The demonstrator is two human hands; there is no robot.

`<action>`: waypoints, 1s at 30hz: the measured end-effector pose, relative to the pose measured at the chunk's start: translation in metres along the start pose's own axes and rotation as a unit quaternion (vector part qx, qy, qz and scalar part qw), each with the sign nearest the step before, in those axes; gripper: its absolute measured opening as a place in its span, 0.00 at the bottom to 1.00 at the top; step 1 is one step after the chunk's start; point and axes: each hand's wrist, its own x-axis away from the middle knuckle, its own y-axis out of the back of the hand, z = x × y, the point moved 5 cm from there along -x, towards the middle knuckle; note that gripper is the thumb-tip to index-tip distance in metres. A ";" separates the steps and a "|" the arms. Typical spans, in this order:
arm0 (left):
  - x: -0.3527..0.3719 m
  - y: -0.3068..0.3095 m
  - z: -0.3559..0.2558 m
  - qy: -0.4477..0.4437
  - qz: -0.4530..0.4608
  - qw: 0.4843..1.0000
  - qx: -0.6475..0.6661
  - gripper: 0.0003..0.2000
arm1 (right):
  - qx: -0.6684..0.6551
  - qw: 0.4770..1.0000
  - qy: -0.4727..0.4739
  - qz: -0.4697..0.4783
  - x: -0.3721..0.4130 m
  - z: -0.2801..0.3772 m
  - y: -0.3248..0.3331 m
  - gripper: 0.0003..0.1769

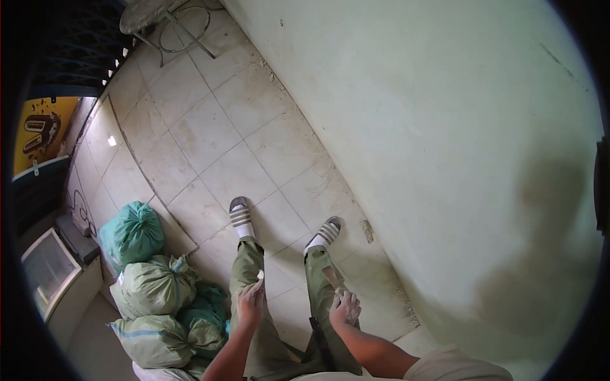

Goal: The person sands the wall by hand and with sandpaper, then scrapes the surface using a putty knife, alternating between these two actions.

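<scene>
My left hand (250, 303) is held over my left trouser leg, its fingers closed around a small whitish piece (260, 274) that shows at the fingertips. Over the other leg, my right hand (345, 307) is wrapped round the handle of a flat tool, a scraper or putty knife (331, 277), whose brownish blade points up and to the left. The hands are apart. Pale dust covers the fingers of both.
Tied sacks, teal (132, 236) and pale green (155, 287), are piled at the lower left beside a white-framed glass case (51, 273). A round stool (143, 16) stands at the top. A pale wall (432, 127) runs along the right, with crumbs at its base.
</scene>
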 end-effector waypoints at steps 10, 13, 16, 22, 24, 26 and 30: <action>0.022 0.013 0.030 -0.002 0.050 0.991 -0.128 0.19 | -0.523 0.845 0.051 0.099 -0.097 0.061 -0.002 0.08; 0.015 0.009 0.029 -0.011 0.080 0.979 -0.188 0.20 | -0.679 0.727 0.062 0.080 -0.148 0.146 0.033 0.07; 0.010 0.004 0.033 -0.001 0.073 0.971 -0.226 0.21 | -0.790 0.602 0.025 0.112 -0.188 0.215 0.063 0.07; 0.006 -0.011 0.029 0.007 0.099 0.953 -0.286 0.21 | -0.837 0.541 -0.029 -0.082 -0.264 0.279 0.064 0.21; 0.004 -0.011 0.031 0.014 0.115 0.945 -0.307 0.21 | -0.824 0.555 -0.020 -0.109 -0.282 0.284 0.040 0.23; 0.003 -0.012 0.034 0.016 0.123 0.940 -0.316 0.21 | -0.811 0.569 -0.015 -0.137 -0.293 0.281 0.033 0.25; 0.004 -0.011 0.036 0.015 0.127 0.936 -0.328 0.20 | -0.820 0.546 -0.056 -0.163 -0.301 0.274 0.074 0.24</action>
